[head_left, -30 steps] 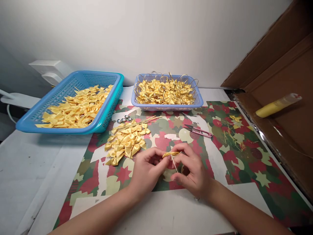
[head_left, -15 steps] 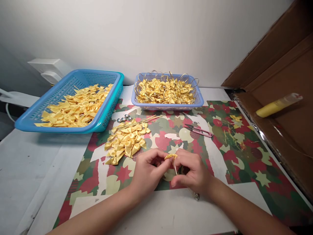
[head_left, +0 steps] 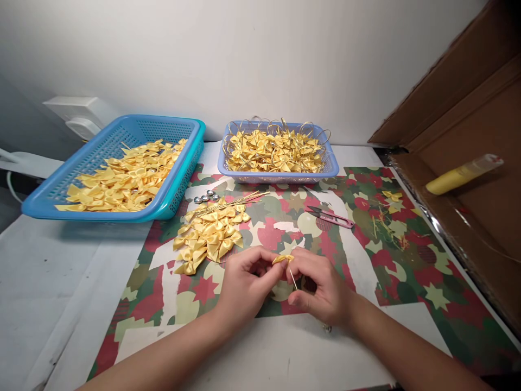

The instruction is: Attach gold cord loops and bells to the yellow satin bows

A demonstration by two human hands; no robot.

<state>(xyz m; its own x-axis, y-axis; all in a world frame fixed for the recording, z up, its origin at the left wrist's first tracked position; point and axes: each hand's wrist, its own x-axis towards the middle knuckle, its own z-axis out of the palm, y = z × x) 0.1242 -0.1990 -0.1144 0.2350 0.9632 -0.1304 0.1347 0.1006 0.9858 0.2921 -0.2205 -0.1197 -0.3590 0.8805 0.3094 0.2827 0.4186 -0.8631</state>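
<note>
Near the front middle of the patterned sheet, my left hand [head_left: 249,282] pinches a small yellow bow [head_left: 282,259] between thumb and fingers. My right hand [head_left: 321,282] is closed at the bow's right side, gripping a thin gold cord [head_left: 293,278] that runs down from the bow to my right thumb. A small silvery piece [head_left: 326,328] shows under my right hand, partly hidden. Left of my hands lies a pile of yellow bows [head_left: 211,233], with gold cords [head_left: 228,204] across its top and several silver bells [head_left: 206,196] behind it.
A blue basket [head_left: 91,216] of yellow bows stands at the left, and a lilac basket [head_left: 277,177] of bows with gold loops at the back. Pink-handled snips [head_left: 330,216] lie right of centre. Thread scraps [head_left: 386,231] and a loose bow [head_left: 392,196] are farther right, beside a cardboard box [head_left: 468,125].
My right hand has turned slightly, and its thumb sits a little farther right. The cord slants more. The bow has shifted slightly left and up.
</note>
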